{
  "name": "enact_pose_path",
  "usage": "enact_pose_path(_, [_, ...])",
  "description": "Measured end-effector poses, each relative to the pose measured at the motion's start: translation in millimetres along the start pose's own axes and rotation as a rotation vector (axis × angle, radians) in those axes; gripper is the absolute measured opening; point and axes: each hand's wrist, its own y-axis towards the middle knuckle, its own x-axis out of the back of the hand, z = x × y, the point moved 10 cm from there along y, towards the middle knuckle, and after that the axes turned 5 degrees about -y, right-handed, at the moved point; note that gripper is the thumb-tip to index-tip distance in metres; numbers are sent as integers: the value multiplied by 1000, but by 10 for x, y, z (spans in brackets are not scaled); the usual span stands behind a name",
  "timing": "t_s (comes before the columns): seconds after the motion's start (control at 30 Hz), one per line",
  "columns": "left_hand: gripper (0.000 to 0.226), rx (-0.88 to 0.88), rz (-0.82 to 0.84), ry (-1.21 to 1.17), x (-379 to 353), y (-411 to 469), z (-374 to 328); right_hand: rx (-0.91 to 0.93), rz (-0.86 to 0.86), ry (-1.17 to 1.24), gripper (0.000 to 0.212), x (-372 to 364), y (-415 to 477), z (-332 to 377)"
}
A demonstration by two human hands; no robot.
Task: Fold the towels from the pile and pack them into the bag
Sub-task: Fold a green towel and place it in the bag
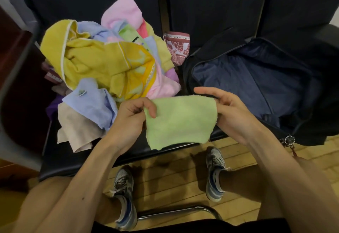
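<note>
1. Dark padded seats [211, 3] stand in a row over a floor of pale wooden boards [174, 183], seen from above by a seated person
2. On the left seat lies a loose pile of crumpled towels [113, 53]: a large mustard-yellow terry towel with white piping [88, 58] on top, a pale pink towel [124, 12] at the back, a light blue towel [91, 102] at the front and a beige cloth [75, 128] hanging over the seat's front edge
3. A maroon-and-white flowered cloth [178, 47] sticks out at the pile's right side, just beside the bag
4. The dark navy soft fabric bag [238, 78] lies on the right seat, unzipped and gaping, its blue lining showing
5. A small light green terry towel [179, 122] hangs flat between both hands, in front of the seat edge, between pile and bag
6. The left hand [128, 117] pinches the green towel's upper left corner between thumb and curled fingers
7. The right hand [231, 111] grips the upper right corner, fingers wrapped behind the top edge
8. Two grey-and-blue sneakers [124, 187] rest on the floor below
</note>
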Motion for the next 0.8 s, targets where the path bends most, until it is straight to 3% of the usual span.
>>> enact_pose_path(0.07, [67,13,5,-52,-53,6,-7,-56,30,135,26,-82,-37,-22])
enact_pose_path(0.13, [66,34,13,-87,-110,11,-16,-133,77,237,46,-176,-84,-95])
enact_pose_path(0.27, [65,45,7,-92,-131,48,-27,-246,110,453,51,-322,-139,-232])
enact_pose_path(0.47, [65,36,-32,-83,-82,59,-7,-260,135,52,45,-310,-174,-324])
enact_pose_path(0.57, [49,57,-61,-90,-24,57,52,-246,110,35,47,-285,-162,-302])
enact_pose_path(0.7, [40,253,-201,-346,4,-12,297,-221,105,72,44,-294,-152,-258])
enact_pose_path(0.77, [30,362,-186,-519,-90,-68,405,-220,83,93,39,-269,-141,-258])
enact_pose_path(0.8, [37,414,-159,-582,-145,-99,446,-216,67,103,38,-251,-134,-256])
